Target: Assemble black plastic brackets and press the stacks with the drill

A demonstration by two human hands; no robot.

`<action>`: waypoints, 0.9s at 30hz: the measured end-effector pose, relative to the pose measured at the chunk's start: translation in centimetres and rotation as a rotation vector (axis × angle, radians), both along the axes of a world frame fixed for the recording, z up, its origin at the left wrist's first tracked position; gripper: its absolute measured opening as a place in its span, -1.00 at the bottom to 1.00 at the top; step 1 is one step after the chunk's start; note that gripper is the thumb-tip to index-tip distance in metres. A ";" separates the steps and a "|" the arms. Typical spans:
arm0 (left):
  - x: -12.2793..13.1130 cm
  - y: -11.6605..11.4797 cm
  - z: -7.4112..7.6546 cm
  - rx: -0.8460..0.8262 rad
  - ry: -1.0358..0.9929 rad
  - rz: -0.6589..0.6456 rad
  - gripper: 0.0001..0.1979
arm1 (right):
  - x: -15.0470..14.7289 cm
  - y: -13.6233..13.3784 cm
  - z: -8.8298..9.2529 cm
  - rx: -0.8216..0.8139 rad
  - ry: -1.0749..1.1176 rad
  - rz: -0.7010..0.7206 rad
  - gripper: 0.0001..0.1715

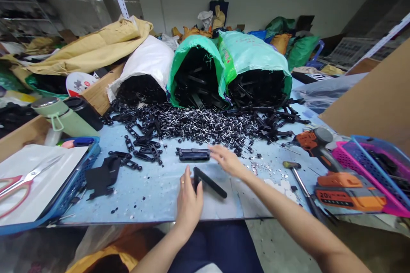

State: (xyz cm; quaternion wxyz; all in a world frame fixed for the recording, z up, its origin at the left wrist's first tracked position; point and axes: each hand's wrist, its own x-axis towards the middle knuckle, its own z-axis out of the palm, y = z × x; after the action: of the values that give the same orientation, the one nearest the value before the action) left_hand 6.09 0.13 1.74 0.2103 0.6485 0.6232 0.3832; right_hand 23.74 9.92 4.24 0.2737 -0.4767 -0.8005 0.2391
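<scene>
My left hand [189,199] is closed on a black V-shaped plastic part [211,182], held between thumb and fingers low over the table. One long arm of the part slants off to the right. Just beyond it, a black rectangular plastic block [194,155] lies lengthwise on the blue table. My right hand [228,161] has its fingers stretched out to the block's right end, with the fingertips at or touching it; the thumb is hidden. Behind the block spreads a heap of black-headed metal pins [205,123]. Black linked plastic pieces [150,150] lie to its left.
Open sacks of black parts, one white [147,57] and two green [256,51], line the back. At right are an orange cordless drill [349,190], a hammer [301,183] and a pink basket [349,158]. Scissors [27,179] and a green flask [65,115] are at left.
</scene>
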 end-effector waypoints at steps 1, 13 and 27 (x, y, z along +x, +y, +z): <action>-0.4 0.1 -0.1 0.012 0.116 -0.063 -0.44 | 1.3 2.4 0.2 0.071 -0.079 -0.111 -0.57; 0.2 4.5 0.4 0.165 0.761 -0.634 -0.69 | 7.9 17.7 0.9 0.137 -0.813 -0.443 -0.44; -0.3 4.2 2.8 -0.377 -0.967 -0.126 -0.56 | 3.8 -5.9 3.0 0.250 0.310 -0.137 -0.92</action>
State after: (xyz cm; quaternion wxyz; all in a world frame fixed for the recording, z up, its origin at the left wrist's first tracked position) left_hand 5.76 4.29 4.53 0.6098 0.3846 0.4726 0.5068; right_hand 27.56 4.07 7.20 0.4663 -0.4499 -0.7379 0.1890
